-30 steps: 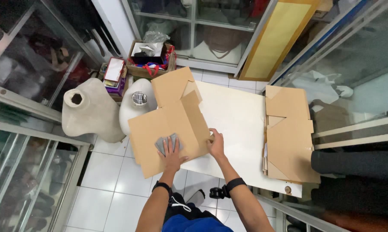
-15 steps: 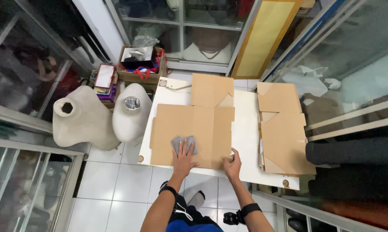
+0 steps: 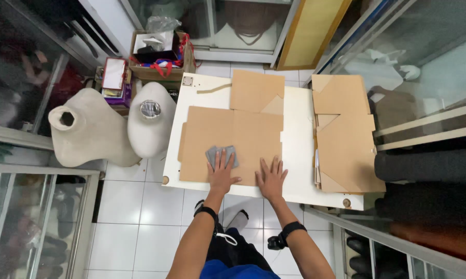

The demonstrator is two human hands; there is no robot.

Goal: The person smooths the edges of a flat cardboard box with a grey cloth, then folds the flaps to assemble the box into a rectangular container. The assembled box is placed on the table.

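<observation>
The flat cardboard (image 3: 233, 142) lies on the white table (image 3: 297, 139) at frame centre, long axis left to right, with both hands spread flat on its near edge, the left hand (image 3: 222, 173) over a grey cloth (image 3: 218, 155), the right hand (image 3: 270, 178) beside it

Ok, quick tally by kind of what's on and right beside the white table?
Flattened cardboard box under the hands: 1
Stack of flat cardboard on the right side of the table: 1
Grey cloth under the left hand: 1
White mannequin torsos on the floor: 2
Hands flat on the cardboard: 2, left hand, right hand
Total: 7
</observation>
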